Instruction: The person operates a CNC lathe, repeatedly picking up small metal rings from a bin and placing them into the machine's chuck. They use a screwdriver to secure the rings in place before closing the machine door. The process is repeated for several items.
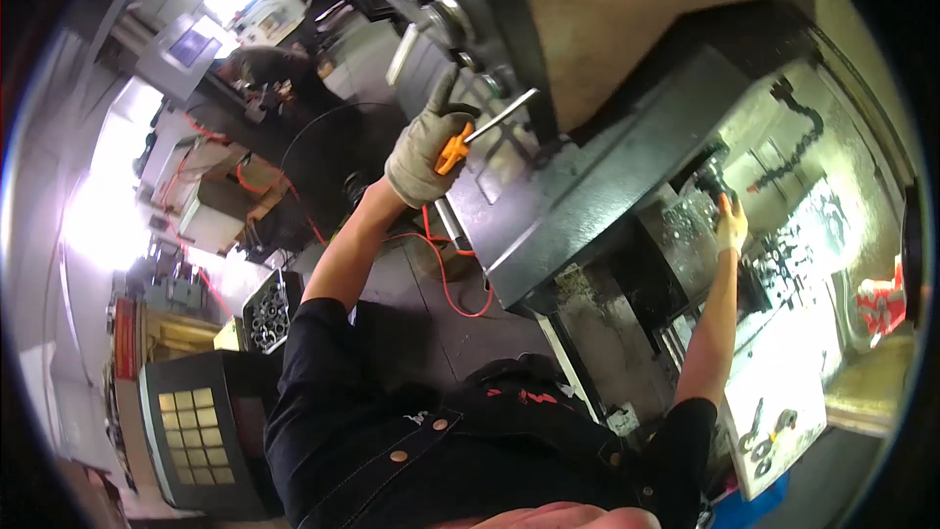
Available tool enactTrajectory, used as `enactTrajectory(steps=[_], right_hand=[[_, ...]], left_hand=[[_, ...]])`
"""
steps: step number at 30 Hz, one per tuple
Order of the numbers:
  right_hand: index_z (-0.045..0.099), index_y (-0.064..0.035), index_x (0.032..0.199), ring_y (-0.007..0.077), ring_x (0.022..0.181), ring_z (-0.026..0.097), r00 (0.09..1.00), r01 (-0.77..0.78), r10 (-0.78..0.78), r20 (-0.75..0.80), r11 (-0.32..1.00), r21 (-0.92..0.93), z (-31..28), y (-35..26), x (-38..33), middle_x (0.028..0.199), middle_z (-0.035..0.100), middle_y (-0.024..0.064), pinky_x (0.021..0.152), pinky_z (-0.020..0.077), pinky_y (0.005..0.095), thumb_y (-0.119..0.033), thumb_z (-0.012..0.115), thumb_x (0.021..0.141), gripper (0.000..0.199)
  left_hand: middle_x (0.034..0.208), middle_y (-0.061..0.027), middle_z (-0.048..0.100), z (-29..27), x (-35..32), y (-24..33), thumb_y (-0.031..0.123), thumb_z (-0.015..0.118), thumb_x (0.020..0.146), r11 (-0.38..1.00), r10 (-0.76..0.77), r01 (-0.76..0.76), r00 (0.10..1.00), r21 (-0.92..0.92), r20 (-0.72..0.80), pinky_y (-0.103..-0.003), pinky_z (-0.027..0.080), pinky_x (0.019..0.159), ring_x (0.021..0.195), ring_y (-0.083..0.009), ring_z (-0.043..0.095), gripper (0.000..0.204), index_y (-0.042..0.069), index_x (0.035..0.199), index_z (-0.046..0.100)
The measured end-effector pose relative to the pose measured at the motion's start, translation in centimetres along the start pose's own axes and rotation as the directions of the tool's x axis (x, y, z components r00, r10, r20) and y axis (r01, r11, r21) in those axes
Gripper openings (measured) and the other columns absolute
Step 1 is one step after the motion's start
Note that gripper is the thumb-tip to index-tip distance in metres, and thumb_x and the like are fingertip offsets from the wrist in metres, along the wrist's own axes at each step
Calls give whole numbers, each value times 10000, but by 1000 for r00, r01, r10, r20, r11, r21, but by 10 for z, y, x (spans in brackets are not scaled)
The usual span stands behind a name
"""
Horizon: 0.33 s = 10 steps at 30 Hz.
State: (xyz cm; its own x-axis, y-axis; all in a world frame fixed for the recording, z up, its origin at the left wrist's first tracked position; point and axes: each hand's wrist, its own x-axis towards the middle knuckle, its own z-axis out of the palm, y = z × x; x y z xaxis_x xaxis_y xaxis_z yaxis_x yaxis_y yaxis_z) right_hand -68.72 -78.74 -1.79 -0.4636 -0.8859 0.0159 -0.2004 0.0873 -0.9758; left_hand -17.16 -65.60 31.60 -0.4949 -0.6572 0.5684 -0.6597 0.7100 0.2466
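My left hand [423,152], in a grey work glove, grips an orange-handled tool [452,149] whose metal shaft [501,116] points up and right toward the machine's dark front panel [548,196]. My right hand [729,225], in a light glove with orange fingertips, reaches deep into the open machine enclosure and touches a dark part [712,181] there. Whether it grips that part is hard to tell. Both bare forearms stretch away from my black shirt at the bottom.
A red-orange hose [446,274] hangs below the machine panel. A segmented black coolant hose [803,137] runs inside the enclosure. Wrenches lie on a white tray [774,421] at the lower right. A crate of metal parts [266,312] and a control box [196,431] stand at the left.
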Motion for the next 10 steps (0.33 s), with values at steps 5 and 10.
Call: enactTrajectory(steps=[5,10], right_hand=[[535,-71,1296,179,837,603,999,14,-19,-46,994,-108,-2,10,6,951,690,99,781,457,326,-480,661,811,647],[544,-120,1304,101,607,486,998,44,-33,-50,973,227,16,6,-4,720,599,27,584,424,267,-445,731,774,649]], left_hand=[[1451,-305,226,36,7,-10,-27,602,664,975,-94,105,994,198,-64,-405,489,799,1100,-403,545,266,45,917,642],[1186,-154,342,60,2,-32,-57,586,703,955,-277,283,959,93,-64,-292,504,732,878,-249,597,335,35,1024,572]])
